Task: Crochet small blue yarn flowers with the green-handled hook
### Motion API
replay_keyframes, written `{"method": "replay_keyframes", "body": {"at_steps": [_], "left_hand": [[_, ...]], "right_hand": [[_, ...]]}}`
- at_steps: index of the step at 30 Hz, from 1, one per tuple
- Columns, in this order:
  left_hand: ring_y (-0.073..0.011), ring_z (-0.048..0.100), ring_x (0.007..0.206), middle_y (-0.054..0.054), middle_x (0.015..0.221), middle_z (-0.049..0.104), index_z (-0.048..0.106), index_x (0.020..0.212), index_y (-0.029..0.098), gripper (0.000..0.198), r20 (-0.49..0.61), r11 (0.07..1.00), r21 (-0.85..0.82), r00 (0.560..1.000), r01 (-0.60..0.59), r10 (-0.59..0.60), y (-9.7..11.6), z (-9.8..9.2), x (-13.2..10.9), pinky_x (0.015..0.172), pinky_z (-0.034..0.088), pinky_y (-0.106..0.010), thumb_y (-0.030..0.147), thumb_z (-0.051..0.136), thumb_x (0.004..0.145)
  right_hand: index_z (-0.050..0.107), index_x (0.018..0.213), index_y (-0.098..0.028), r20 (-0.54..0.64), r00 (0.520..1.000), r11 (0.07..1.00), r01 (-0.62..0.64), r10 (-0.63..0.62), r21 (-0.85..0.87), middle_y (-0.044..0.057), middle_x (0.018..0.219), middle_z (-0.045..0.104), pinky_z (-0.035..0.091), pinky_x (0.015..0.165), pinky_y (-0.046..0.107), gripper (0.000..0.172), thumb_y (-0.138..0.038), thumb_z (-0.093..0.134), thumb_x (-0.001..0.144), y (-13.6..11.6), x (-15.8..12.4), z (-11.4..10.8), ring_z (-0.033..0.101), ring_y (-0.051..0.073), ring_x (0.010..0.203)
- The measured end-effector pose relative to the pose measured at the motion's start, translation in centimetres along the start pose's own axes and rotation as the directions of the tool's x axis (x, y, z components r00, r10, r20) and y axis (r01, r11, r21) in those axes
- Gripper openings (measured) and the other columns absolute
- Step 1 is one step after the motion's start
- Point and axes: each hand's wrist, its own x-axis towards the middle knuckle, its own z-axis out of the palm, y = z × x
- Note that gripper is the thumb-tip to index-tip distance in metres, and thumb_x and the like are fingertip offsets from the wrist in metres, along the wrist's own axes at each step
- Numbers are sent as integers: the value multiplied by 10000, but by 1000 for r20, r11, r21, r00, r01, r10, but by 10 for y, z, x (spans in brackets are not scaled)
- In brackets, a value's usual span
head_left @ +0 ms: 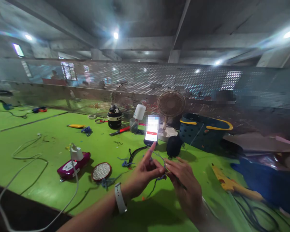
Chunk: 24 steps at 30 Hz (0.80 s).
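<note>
Both my hands meet above the green table (50, 141), just in front of me. My left hand (145, 172) wears a white wristband; its forefinger sticks up while thumb and other fingers pinch a thin dark wire (159, 158). My right hand (186, 183) is closed in a pinch on the same wire, whose blue-tipped end (160, 178) hangs below. A lit phone (151, 131) stands propped just beyond my fingers.
A magenta power bank (73, 165) with a white charger and cable, a round LED lamp (101, 171), a small desk fan (170, 104), a black speaker (174, 145), a blue basket (203, 130) and a yellow tool (232, 185) lie around. A perforated metal screen (145, 80) borders the far side.
</note>
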Motion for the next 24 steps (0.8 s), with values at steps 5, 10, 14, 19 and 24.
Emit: {"method": "replay_keyframes", "body": {"at_steps": [5,10,14,19,24], "left_hand": [[-92,598,651,29,708,659,300,1501,251,924,106,978,-166,988,126,-109,0,-8,3,701,448,-245,67,775,729],[-95,631,629,16,731,687,402,1445,215,829,223,945,-248,962,211,-157,3,-22,7,633,450,-224,54,768,719],[-93,644,614,14,733,693,449,1405,175,774,284,924,-281,942,259,-178,6,-28,10,597,449,-212,34,764,712],[-82,628,613,17,708,675,486,1362,116,726,321,902,-328,931,282,-174,8,-29,11,581,441,-200,35,768,698],[-75,610,599,21,713,652,497,1348,95,750,310,898,-320,929,301,-201,10,-28,10,563,434,-196,55,797,662]], "right_hand": [[681,1087,-264,-15,1000,995,27,-26,95,51,993,775,476,985,443,204,-189,616,909,0,7,-6,726,200,895],[710,1064,-310,56,997,967,-69,57,247,16,965,784,466,1005,466,185,-256,625,909,2,17,-21,725,199,823],[742,1018,-307,96,987,943,-154,131,293,20,903,789,472,992,489,162,-277,654,885,2,22,-30,704,207,793],[752,948,-297,130,945,822,-326,300,468,12,902,787,410,1060,506,142,-223,655,875,1,22,-37,704,209,838],[772,867,-295,191,804,536,-531,563,656,1,832,782,483,1006,397,64,-298,731,818,10,14,-34,721,197,848]]}}
